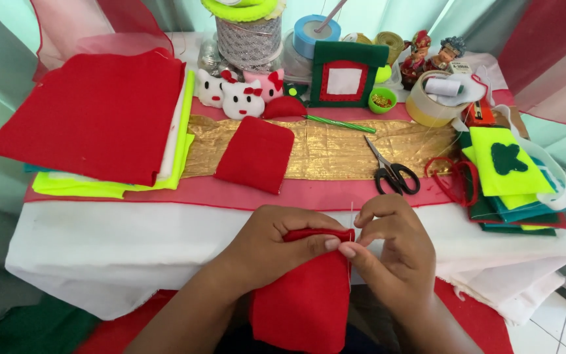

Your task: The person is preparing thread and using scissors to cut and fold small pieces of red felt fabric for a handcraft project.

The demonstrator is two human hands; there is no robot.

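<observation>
Pinching red felt piece [309, 295] in left hand [270, 246], right hand [394, 246] fingers closed at its top edge

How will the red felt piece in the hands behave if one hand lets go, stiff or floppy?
Probably floppy: the red felt piece hangs limp below the left hand, folded at its top edge. Likely light, since fingertips alone carry it. Its matte, fuzzy surface suggests it won't slip easily, though the thin thread by the right hand could tug it sideways.
</observation>
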